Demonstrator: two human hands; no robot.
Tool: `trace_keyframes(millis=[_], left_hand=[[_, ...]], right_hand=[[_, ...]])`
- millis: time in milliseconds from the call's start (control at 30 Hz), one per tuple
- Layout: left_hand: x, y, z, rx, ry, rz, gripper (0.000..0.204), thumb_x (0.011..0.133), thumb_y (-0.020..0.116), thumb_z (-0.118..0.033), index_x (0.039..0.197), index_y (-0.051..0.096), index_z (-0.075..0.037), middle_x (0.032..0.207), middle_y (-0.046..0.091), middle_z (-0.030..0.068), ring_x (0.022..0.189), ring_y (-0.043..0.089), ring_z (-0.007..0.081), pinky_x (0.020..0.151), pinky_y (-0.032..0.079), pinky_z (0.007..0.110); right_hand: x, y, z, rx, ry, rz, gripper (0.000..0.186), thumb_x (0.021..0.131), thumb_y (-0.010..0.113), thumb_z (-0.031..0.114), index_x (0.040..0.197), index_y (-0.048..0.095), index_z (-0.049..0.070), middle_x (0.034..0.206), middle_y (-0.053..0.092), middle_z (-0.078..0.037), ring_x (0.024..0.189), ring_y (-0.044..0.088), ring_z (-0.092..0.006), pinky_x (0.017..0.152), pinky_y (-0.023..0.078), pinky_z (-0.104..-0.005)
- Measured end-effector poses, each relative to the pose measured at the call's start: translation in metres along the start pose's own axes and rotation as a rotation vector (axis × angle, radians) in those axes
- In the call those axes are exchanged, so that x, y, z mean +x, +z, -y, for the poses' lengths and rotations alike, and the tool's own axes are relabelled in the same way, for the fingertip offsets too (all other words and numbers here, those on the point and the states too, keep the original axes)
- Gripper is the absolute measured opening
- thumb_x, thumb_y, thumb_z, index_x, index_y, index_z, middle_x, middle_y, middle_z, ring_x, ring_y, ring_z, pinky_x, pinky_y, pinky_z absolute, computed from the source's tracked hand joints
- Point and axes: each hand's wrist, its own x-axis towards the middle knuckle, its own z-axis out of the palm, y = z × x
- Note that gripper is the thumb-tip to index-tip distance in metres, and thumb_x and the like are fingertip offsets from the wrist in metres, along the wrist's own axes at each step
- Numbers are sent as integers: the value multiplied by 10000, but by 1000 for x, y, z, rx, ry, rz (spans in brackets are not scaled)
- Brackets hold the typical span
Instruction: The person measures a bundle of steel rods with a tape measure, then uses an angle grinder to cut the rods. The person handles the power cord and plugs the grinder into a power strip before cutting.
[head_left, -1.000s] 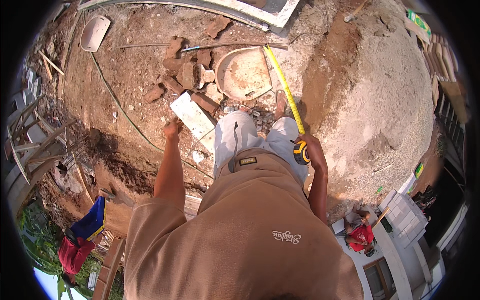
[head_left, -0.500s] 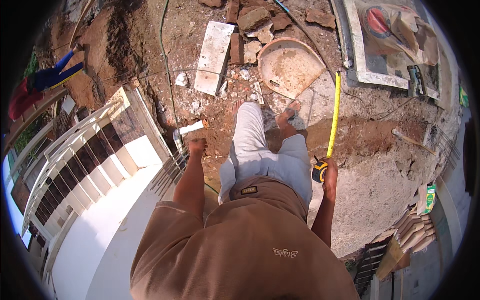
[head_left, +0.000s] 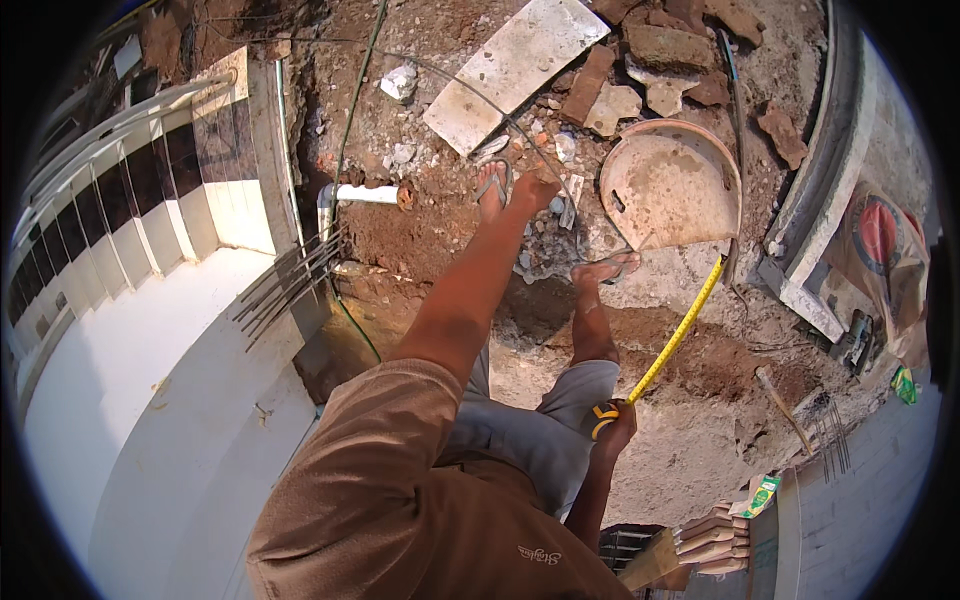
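My right hand (head_left: 622, 425) is closed round a yellow and black tape measure (head_left: 603, 420). Its yellow blade (head_left: 676, 345) sticks out, slanting up to the right, with the tip beside the lower edge of a round, dirt-stained tub (head_left: 672, 185). My left hand (head_left: 537, 190) reaches forward and low between my feet, over broken rubble. A thin dark cable (head_left: 468, 84) runs past that hand; whether the fingers touch it I cannot make out, as they are mostly hidden.
A pale slab (head_left: 515, 70) and broken bricks (head_left: 668, 52) lie ahead. A white pipe (head_left: 366, 194) and thin steel rods (head_left: 290, 290) jut out at left, beside a white curved ledge (head_left: 130, 350). A hammer-like tool (head_left: 784, 408) lies at right, below a concrete-edged frame (head_left: 815, 270).
My left hand has moved from beside the white pipe, forward and right to the rubble between my feet. I lean further forward. The tape measure stays in my right hand, its blade now more slanted.
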Motion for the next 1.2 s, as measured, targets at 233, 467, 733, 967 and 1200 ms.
trace_keyframes(millis=[233, 467, 733, 967, 1200], left_hand=[[112, -62, 7, 37, 6, 16, 601, 827, 866, -461, 1207, 792, -1, 1110, 811, 282, 1076, 786, 450, 984, 606, 502], [202, -47, 54, 239, 109, 149, 457, 920, 849, -348, 1234, 797, -21, 1088, 840, 149, 993, 778, 253, 900, 579, 394], [210, 179, 2, 92, 179, 221, 908, 849, 909, -457, 1518, 602, 73, 1457, 715, 292, 1340, 712, 375, 1124, 549, 444], [188, 263, -61, 139, 192, -27, 677, 865, 882, -416, 1391, 755, -8, 1247, 806, 264, 1166, 774, 406, 1048, 570, 462], [73, 155, -236, -202, 458, -50, 434, 999, 850, -232, 1325, 768, 41, 1169, 812, 124, 984, 749, 220, 906, 591, 372]], right_hand=[[-40, 100, -53, -113, -23, 141, 194, 1057, 603, 157, 953, 692, 19, 834, 648, -36, 723, 628, -138, 665, 522, -317], [-26, 114, -55, -98, 60, 55, 249, 1105, 635, 222, 977, 717, 25, 784, 633, 5, 652, 564, -66, 572, 443, -284], [-1, 108, -83, 57, 125, -127, 214, 1102, 622, 165, 946, 684, 32, 776, 609, 12, 642, 540, -51, 545, 424, -279], [31, 83, -111, 194, 205, -141, 200, 1095, 643, 149, 979, 702, -2, 830, 652, -1, 765, 571, -70, 670, 478, -286], [44, 42, -114, 338, 220, -153, 198, 1089, 650, 144, 997, 716, -17, 850, 667, -3, 786, 591, -78, 681, 487, -289]])
